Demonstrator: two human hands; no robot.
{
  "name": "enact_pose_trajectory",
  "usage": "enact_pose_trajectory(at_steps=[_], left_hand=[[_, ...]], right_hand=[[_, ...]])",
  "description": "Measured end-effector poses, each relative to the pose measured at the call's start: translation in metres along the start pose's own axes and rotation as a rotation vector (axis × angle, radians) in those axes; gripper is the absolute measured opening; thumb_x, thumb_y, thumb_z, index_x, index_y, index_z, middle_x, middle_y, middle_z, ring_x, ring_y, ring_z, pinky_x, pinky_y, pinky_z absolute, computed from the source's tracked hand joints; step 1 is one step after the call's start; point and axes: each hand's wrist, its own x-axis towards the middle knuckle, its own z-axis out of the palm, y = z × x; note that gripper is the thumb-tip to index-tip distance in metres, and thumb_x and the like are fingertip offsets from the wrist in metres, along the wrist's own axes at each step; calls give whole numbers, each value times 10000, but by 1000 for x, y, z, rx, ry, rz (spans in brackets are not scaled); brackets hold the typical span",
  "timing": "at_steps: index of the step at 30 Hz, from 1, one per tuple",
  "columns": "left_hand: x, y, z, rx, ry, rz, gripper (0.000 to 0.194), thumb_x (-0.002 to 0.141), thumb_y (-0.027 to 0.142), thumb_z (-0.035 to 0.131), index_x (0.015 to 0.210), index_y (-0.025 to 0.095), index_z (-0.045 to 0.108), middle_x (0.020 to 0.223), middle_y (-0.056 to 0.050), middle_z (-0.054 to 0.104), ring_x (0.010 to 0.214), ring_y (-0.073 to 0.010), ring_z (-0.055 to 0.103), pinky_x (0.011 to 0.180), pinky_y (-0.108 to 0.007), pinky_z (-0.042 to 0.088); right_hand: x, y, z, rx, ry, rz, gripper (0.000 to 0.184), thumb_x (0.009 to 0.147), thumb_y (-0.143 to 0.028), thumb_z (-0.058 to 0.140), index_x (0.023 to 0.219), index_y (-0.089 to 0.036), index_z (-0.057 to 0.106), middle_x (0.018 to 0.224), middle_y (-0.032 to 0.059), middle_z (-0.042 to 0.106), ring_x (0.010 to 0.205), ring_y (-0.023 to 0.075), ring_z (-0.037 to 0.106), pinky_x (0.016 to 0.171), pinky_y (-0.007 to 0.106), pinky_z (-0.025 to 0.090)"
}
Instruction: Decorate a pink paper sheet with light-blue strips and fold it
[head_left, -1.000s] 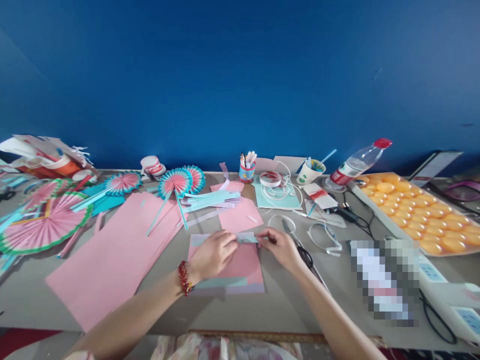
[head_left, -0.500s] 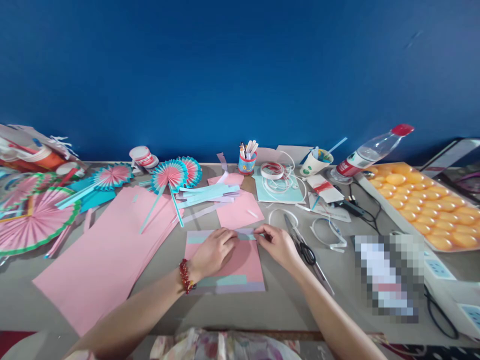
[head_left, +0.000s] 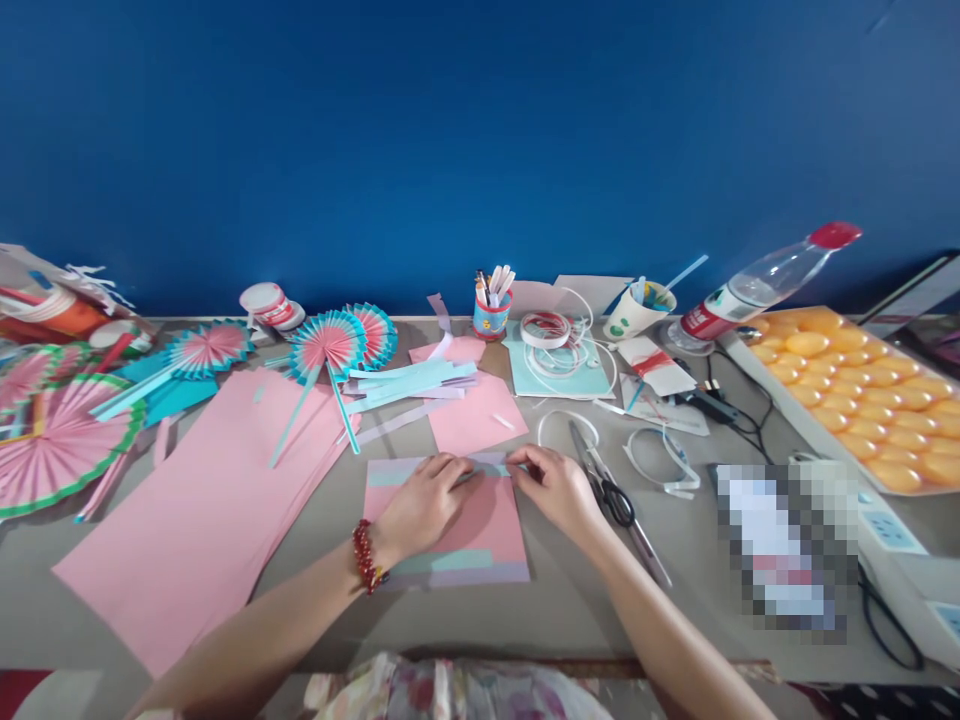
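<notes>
A pink paper sheet [head_left: 487,525] with pale blue and lilac bands along its top and bottom edges lies on the grey table [head_left: 570,610] in front of me. My left hand [head_left: 424,500], a red bead bracelet at its wrist, rests on the sheet with its fingers pressing the pale blue strip [head_left: 491,468] along the top edge. My right hand [head_left: 551,485] pinches the right end of that strip. Both hands are closed on the strip.
Scissors [head_left: 611,495] lie just right of my right hand. A stack of large pink sheets [head_left: 202,520] and folded paper fans [head_left: 326,345] fill the left. Tape rolls [head_left: 547,330], a pen cup [head_left: 491,310], a paper cup [head_left: 634,310], a lying bottle [head_left: 750,285] and an orange tray [head_left: 855,395] sit behind and right.
The hands stay on the strip at the sheet's top edge; the left fingers have slid slightly along it. The view has tilted a little, so the table appears shifted left and up.
</notes>
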Motion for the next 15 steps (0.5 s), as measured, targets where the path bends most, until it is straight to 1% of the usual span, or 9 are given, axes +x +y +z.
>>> enact_pose_trajectory(at_steps=[2,6,15], left_hand=[[0,1,0,-10,-7,-18,308,1034,184,407,1286,204,583,1190,-98,603,1103,-248,563,963,-414,488],[-1,1,1,-14,-28,-34,325,1041,195,382,1305,225,570,1190,-86,606,1111,-235,561,973,-414,491],[0,2,-4,-25,-29,-22,332,1041,180,380,1317,210,563,1206,-96,600,1122,-250,553,970,-412,489]], right_hand=[[-1,-1,0,-45,17,-13,128,819,-238,547,861,-235,668,772,10,695,708,179,629,677,268,429],[-4,-3,-1,-148,70,-46,129,835,-232,552,902,-240,663,710,6,667,695,184,618,668,270,421],[-4,-2,1,-212,68,-86,136,864,-194,516,918,-242,631,711,11,667,704,196,635,676,279,424]])
